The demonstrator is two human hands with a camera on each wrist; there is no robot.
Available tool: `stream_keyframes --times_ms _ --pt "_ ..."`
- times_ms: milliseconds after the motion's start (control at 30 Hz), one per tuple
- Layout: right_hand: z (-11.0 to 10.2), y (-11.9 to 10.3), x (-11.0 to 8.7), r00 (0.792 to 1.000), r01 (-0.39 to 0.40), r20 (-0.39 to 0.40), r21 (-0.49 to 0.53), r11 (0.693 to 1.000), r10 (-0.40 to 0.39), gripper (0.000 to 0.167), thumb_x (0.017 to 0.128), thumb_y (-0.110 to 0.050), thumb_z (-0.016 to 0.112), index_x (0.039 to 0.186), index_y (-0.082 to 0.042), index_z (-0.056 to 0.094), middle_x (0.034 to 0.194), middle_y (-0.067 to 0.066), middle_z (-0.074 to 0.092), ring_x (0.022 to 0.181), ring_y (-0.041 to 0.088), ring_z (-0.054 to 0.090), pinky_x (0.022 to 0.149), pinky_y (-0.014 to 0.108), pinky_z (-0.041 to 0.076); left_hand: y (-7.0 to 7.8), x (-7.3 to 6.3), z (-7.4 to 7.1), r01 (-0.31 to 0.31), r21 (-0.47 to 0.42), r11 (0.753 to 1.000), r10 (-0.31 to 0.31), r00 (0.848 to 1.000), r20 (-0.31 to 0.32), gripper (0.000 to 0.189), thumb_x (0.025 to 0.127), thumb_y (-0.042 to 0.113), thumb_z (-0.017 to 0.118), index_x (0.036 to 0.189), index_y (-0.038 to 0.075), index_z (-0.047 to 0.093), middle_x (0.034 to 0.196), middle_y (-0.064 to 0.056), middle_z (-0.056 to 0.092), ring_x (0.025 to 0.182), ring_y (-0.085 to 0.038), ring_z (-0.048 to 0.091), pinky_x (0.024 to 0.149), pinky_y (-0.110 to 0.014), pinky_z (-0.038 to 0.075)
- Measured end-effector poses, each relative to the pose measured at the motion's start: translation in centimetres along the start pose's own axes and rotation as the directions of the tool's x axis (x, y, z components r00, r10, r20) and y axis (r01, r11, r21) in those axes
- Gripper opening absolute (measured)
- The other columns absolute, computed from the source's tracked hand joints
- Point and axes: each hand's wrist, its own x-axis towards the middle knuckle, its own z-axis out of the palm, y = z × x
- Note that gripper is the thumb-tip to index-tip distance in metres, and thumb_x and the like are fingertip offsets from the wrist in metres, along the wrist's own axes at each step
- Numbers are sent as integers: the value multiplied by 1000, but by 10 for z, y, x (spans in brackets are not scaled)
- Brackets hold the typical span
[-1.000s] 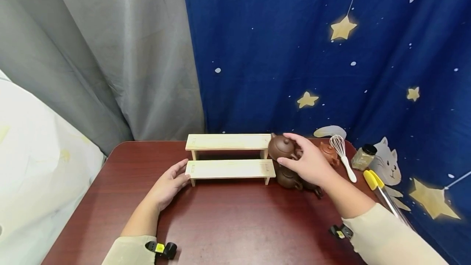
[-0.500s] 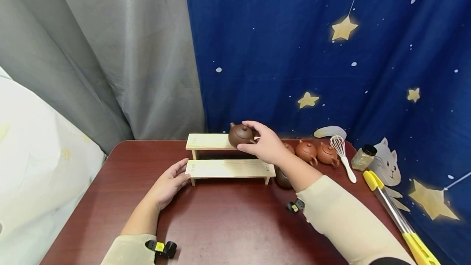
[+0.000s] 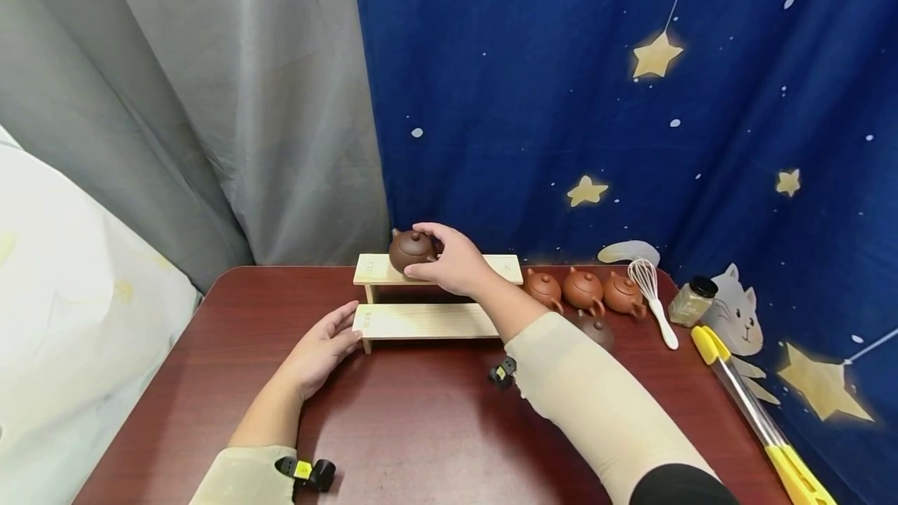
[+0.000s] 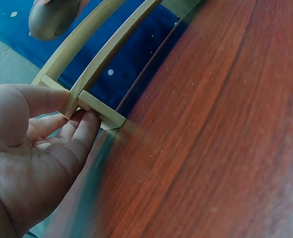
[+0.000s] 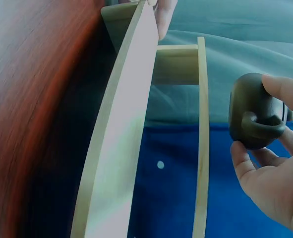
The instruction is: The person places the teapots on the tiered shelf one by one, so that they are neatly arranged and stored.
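My right hand (image 3: 456,259) holds a dark brown teapot (image 3: 409,252) over the left part of the upper tier of a two-step wooden stand (image 3: 428,321). Thumb and fingers grip the teapot (image 5: 243,104) around its handle side, and the right wrist view shows a gap between it and the upper board (image 5: 202,148). At the stand's lower left end, my left hand (image 3: 319,349) pinches the corner. The left wrist view has that thumb on the board and the fingertips (image 4: 90,119) against the leg below.
Three reddish-brown teapots (image 3: 584,289) line the table's back right. Another dark teapot (image 3: 595,330) is partly hidden by my right sleeve. Farther right are a whisk (image 3: 652,298), a black-lidded jar (image 3: 693,301) and yellow-ended tongs (image 3: 751,404). Curtains hang behind the table.
My right hand has carried the dark teapot leftward from the stand's right end to above the left part of the upper tier. The left hand has stayed in place.
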Motion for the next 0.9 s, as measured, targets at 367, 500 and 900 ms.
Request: stream_keyframes --times_ms 367,500,900 --pt "28 -8 20 1000 -6 12 -10 1000 7 78 85 -28 92 155 -20 57 147 2 65 126 23 62 108 41 55 3 -2 -1 7 9 1000 -7 1000 5 71 113 12 52 172 5 15 174 -21 29 149 -22 46 104 -15 50" --pt "34 -8 25 1000 -15 16 -40 999 16 78 85 -30 92 154 -21 58 147 1 64 127 21 62 109 39 55 4 -3 -1 4 7 1000 -4 1000 10 71 112 11 52 172 5 14 174 -22 29 151 -26 44 105 -16 50" --pt "35 -2 27 999 -1 34 -67 998 3 83 86 -36 91 158 -20 53 158 5 56 136 24 59 114 41 52 3 -2 0 2 6 1000 -2 1000 10 71 112 11 53 172 5 14 174 -22 29 151 -27 44 106 -17 51"
